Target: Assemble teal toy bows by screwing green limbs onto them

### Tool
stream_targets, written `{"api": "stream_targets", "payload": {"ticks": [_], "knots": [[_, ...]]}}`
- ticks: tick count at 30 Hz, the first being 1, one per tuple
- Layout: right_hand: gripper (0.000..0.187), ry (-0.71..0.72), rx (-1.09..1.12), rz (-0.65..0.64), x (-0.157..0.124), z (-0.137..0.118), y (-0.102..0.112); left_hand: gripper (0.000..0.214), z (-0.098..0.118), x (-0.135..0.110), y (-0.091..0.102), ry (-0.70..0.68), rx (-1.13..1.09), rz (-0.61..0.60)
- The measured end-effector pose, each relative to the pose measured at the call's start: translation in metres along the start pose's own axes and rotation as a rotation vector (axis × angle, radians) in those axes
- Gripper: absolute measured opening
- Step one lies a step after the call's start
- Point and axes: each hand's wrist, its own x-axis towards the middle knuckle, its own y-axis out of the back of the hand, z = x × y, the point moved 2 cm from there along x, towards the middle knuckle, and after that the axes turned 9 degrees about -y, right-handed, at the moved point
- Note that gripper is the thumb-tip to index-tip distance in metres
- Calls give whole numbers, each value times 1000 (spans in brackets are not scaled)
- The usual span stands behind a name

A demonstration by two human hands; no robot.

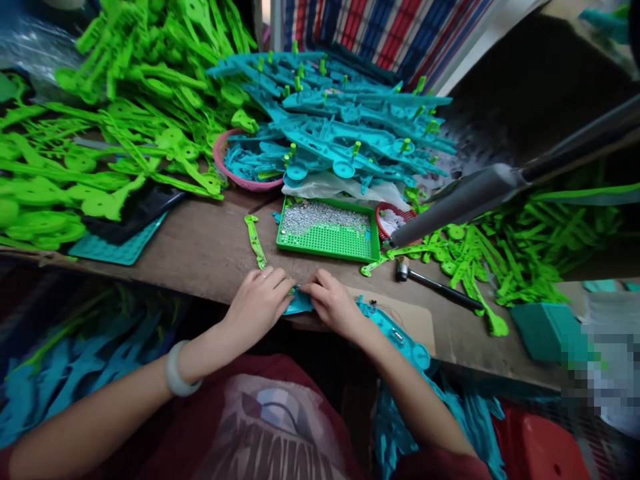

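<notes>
A long blue plastic part (395,330) lies at the table's front edge and runs under my right hand to the spot between my hands. My left hand (261,300) is closed on its left end, with a small bit of green at the fingertips. Fingers bent and pressed together, my right hand (336,305) grips the same part close by. What the fingertips pinch is partly hidden. Just beyond my left hand lies a light-green plastic arm (255,241). Behind both hands stands a green perforated tray (330,249) with many small silvery pieces.
Blue parts (345,133) are piled at the back, beside a pink basket (245,183). Green parts heap up left (125,140) and right (530,247). A hammer (440,287) lies right, near a red basket (384,230). A grey metal bar (460,200) slants over the table.
</notes>
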Motion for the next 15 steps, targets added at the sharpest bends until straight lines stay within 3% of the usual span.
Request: {"api": "stream_targets", "payload": {"ticks": [7,15], "knots": [[30,-30,79,-4,-5,-2,2,6,0,-2,-3,-38,-40,54],[23,-139,-149,-133,4,-15,4,13,3,1,0,-86,-5,62]]}}
